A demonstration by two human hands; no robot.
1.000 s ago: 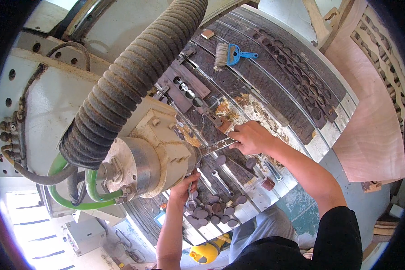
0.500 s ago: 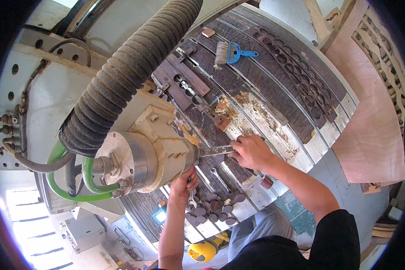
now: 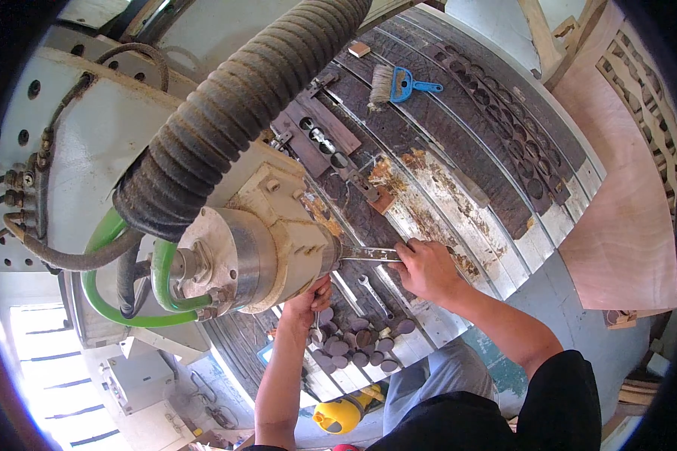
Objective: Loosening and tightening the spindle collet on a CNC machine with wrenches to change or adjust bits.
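Right hand (image 3: 429,272) firmly gripping a long wrench (image 3: 372,255), its head meeting the end of the spindle (image 3: 250,255), left hand (image 3: 305,302) reaching beside it, grip partly hidden, cannot tell its hold, dark discs (image 3: 338,348) lying on the bench (image 3: 532,250)

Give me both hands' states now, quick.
Left hand: curled, partly hidden by the machine head; what it holds cannot be told.
Right hand: closed on a wrench.

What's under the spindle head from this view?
The left hand sits partly behind the lower edge of the spindle head, some of it covered. The slotted table shows alongside, but whatever lies directly beneath the spindle head is hidden.
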